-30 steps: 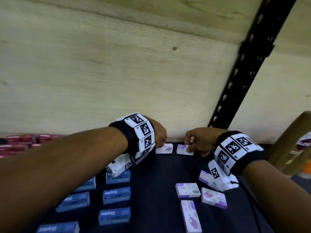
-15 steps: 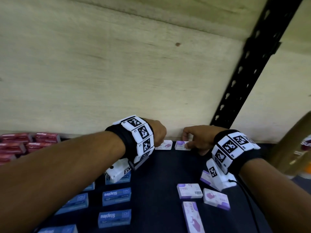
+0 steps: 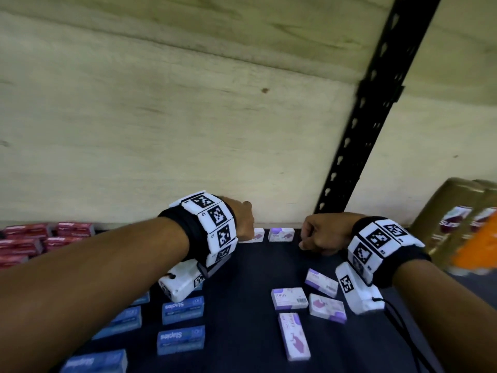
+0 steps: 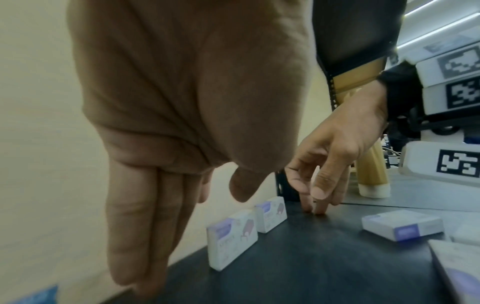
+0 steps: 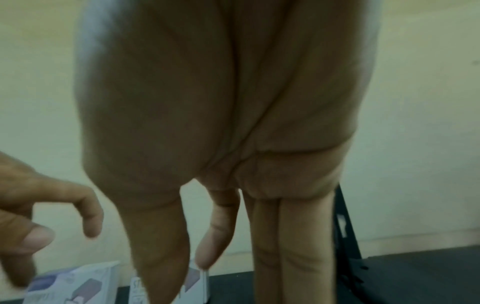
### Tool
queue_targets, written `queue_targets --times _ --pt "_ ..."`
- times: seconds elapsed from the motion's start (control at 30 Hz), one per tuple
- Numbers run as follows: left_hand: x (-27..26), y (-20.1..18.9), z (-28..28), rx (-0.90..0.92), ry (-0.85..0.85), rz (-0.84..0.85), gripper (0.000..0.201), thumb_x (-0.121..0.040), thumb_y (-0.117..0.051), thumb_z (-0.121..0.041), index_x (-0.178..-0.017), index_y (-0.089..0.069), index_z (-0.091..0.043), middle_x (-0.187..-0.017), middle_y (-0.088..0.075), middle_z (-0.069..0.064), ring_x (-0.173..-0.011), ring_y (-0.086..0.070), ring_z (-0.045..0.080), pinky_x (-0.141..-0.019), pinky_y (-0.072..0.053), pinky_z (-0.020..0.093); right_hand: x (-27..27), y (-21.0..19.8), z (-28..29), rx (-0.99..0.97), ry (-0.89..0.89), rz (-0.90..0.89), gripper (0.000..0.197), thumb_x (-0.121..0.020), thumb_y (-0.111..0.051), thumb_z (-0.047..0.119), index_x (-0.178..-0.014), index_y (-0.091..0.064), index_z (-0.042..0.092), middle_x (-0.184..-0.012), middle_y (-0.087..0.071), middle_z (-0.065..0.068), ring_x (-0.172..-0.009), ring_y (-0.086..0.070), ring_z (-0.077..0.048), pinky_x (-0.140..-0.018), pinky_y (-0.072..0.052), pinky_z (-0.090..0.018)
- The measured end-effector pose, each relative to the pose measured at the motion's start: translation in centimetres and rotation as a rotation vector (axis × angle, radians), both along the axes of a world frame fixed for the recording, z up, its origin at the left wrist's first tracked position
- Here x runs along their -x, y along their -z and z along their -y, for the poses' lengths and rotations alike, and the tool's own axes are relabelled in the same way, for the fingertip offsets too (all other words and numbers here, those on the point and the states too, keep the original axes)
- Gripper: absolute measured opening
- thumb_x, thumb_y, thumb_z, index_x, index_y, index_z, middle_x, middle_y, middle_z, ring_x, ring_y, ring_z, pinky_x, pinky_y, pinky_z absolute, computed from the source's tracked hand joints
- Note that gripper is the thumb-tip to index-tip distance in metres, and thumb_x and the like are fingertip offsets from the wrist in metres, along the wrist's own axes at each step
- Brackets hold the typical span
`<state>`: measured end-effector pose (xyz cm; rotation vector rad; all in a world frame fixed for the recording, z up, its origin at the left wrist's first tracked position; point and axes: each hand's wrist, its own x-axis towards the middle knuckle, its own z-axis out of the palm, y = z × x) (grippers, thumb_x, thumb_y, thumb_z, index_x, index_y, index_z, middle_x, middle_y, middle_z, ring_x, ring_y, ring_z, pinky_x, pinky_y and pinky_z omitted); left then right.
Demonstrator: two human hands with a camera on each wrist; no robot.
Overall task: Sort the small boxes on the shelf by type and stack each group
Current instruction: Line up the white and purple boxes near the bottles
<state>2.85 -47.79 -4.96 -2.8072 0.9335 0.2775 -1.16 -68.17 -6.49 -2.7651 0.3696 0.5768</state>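
Two small purple-and-white boxes are seen standing on edge against the back wall (image 3: 134, 117) of the dark shelf (image 3: 250, 292): the left standing box (image 4: 232, 239) and, just beside it, the right standing box (image 4: 271, 214). The left hand (image 3: 242, 219) is held just above the left standing box with its fingers (image 4: 135, 226) hanging straight down and relaxed, nothing being grasped. The right hand (image 3: 322, 232) is lowered to the right of the right standing box, apart from it; its fingertips (image 4: 315, 207) appear to rest on the shelf surface, though contact cannot be confirmed in the blurred right wrist view, and nothing is held. Four more purple-and-white boxes (image 3: 289, 298) are laid flat and unstacked nearer the front, under the right forearm. Blue boxes marked "Staples" (image 3: 183, 309) are spread in loose rows, flat and apart, under the left forearm. Red boxes (image 3: 27, 240) are grouped at the far left against the wall, some of them lying on others. A black perforated upright (image 3: 376, 103) is fixed at the back right, and gold packages (image 3: 457, 211) are seen beyond it. White marker bands (image 3: 215, 224) are worn on both wrists.
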Motion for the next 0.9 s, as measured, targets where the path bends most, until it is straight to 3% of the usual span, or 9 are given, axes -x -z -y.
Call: queue_targets --times 0.1,0.23,0.33,0.4,0.47,0.57,0.67,0.8,0.9 --pt "-0.2 -0.6 -0.6 0.100 0.001 0.070 0.042 -0.097 -0.048 -0.024 -0.134 -0.033 -0.008 -0.081 -0.047 0.001 -0.063 -0.044 0.014 -0.053 -0.034 0.027 1.2 -0.9 -0.3 0.114 -0.019 -0.079 0.031 -0.088 -0.073 0.036 -0.066 -0.059 0.020 -0.044 -0.053 0.011 -0.039 -0.049 -0.006 -0.056 -0.048 -0.022" --pt "1.9 -1.7 0.3 0.015 0.192 0.077 0.035 -0.095 -0.053 -0.039 -0.119 -0.054 -0.014 -0.115 -0.057 0.005 -0.093 -0.056 0.023 -0.071 -0.043 0.033 2.7 -1.9 -1.0 0.226 -0.070 -0.165 0.028 -0.081 -0.076 0.046 -0.072 -0.065 0.022 -0.057 -0.057 0.009 -0.046 -0.051 -0.007 -0.058 -0.045 -0.020" --pt "4.2 -0.7 1.6 -0.047 0.335 -0.097 0.037 -0.095 -0.055 -0.045 -0.114 -0.064 -0.014 -0.112 -0.064 0.004 -0.090 -0.056 0.020 -0.063 -0.041 0.024 3.6 -2.1 -1.2 0.256 -0.097 -0.184 0.027 -0.076 -0.080 0.048 -0.083 -0.070 0.024 -0.065 -0.060 0.010 -0.052 -0.052 -0.005 -0.057 -0.044 -0.017" --pt "5.2 0.1 2.3 -0.056 0.364 -0.197 0.037 -0.094 -0.059 -0.043 -0.114 -0.066 -0.013 -0.109 -0.066 0.003 -0.085 -0.053 0.016 -0.054 -0.036 0.020 4.0 -1.9 -1.4 0.286 -0.113 -0.179 0.029 -0.074 -0.082 0.047 -0.087 -0.070 0.025 -0.065 -0.060 0.012 -0.054 -0.051 -0.004 -0.055 -0.042 -0.016" --pt "5.2 1.0 2.8 -0.033 0.355 -0.246 0.036 -0.092 -0.062 -0.044 -0.110 -0.067 -0.014 -0.103 -0.067 0.001 -0.082 -0.054 0.015 -0.054 -0.036 0.021 4.0 -1.6 -1.5 0.320 -0.138 -0.178 0.031 -0.071 -0.084 0.048 -0.088 -0.071 0.026 -0.068 -0.062 0.014 -0.060 -0.053 -0.004 -0.057 -0.043 -0.017" --pt "5.4 1.5 3.2 -0.054 0.347 -0.247 0.038 -0.088 -0.065 -0.046 -0.108 -0.067 -0.013 -0.095 -0.065 -0.001 -0.078 -0.054 0.014 -0.056 -0.039 0.024 4.1 -1.2 -1.6 0.344 -0.169 -0.167 0.033 -0.070 -0.085 0.047 -0.092 -0.073 0.026 -0.077 -0.065 0.012 -0.068 -0.057 -0.006 -0.062 -0.045 -0.020" --pt "5.3 1.7 3.3 -0.055 0.339 -0.241 0.037 -0.086 -0.067 -0.046 -0.107 -0.067 -0.016 -0.100 -0.066 -0.002 -0.080 -0.055 0.013 -0.057 -0.040 0.025 4.1 -1.1 -1.7 0.348 -0.179 -0.157 0.030 -0.073 -0.083 0.043 -0.094 -0.073 0.024 -0.076 -0.065 0.011 -0.067 -0.056 -0.006 -0.063 -0.046 -0.021" --pt "5.4 2.0 3.3 -0.080 0.365 -0.177 0.036 -0.090 -0.061 -0.045 -0.107 -0.067 -0.014 -0.106 -0.067 0.002 -0.082 -0.055 0.017 -0.054 -0.038 0.024 3.8 -0.6 -2.0 0.357 -0.177 -0.119 0.030 -0.075 -0.081 0.039 -0.096 -0.076 0.018 -0.084 -0.068 0.006 -0.077 -0.059 -0.012 -0.076 -0.053 -0.028" --pt "5.2 2.1 2.8 -0.102 0.380 -0.131 0.035 -0.090 -0.058 -0.045 -0.105 -0.067 -0.015 -0.103 -0.066 0.003 -0.083 -0.057 0.020 -0.059 -0.043 0.025 3.6 -0.4 -2.3 0.366 -0.195 -0.104 0.031 -0.078 -0.078 0.035 -0.099 -0.076 0.013 -0.086 -0.067 0.003 -0.079 -0.059 -0.014 -0.076 -0.052 -0.029"
